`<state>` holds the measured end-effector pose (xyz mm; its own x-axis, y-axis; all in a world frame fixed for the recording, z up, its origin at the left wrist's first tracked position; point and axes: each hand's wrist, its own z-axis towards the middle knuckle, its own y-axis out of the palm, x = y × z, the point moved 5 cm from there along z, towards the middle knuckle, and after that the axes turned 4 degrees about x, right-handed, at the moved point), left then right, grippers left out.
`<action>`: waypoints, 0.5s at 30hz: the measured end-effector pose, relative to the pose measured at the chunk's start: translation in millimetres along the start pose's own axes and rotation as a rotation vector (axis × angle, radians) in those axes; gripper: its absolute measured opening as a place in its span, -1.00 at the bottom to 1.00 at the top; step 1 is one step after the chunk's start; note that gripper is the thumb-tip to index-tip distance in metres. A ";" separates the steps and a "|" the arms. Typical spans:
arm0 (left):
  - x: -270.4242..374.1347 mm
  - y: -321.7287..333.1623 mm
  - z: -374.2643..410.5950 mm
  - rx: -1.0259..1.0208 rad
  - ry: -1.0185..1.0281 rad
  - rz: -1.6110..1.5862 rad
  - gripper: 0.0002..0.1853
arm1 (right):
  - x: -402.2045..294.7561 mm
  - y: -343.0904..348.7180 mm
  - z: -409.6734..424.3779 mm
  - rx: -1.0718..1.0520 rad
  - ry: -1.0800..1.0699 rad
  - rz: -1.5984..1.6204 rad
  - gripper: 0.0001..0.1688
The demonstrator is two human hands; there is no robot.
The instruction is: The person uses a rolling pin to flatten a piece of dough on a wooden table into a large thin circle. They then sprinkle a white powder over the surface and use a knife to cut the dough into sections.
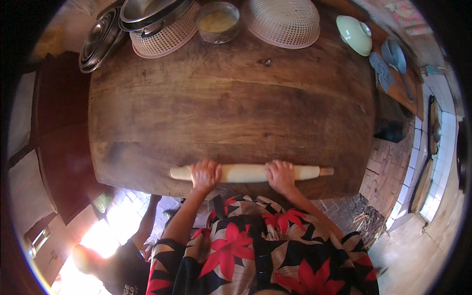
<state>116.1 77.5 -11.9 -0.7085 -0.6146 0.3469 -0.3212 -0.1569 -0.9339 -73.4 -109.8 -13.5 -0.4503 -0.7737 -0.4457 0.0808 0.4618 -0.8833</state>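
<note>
Dough (245, 173) is wrapped around a rolling pin (326, 171), whose bare wooden end sticks out at the right. The roll lies crosswise near the front edge of a large wooden table (228, 110). My left hand (205, 174) presses on the roll left of its middle, fingers curled over the top. My right hand (280, 176) rests on it in the same way, right of the middle. The undersides of both hands are hidden.
Along the far edge stand metal basins (147, 11), upturned plastic baskets (285, 22), a metal pot with yellowish contents (217, 23) and an upturned pale green bowl (354, 35). Metal lids (99, 40) lean at the far left. Another person (121, 261) is at the lower left.
</note>
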 end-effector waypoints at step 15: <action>78.5 12.4 39.4 0.292 0.061 0.070 -0.50 | -43.7 -20.1 64.9 0.238 -0.082 -0.030 -0.57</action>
<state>81.3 -3.2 0.3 -0.7618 -0.5854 0.2774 -0.0827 -0.3368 -0.9379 2.4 -113.4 14.3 -0.3830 -0.8225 -0.4205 0.2801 0.3304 -0.9013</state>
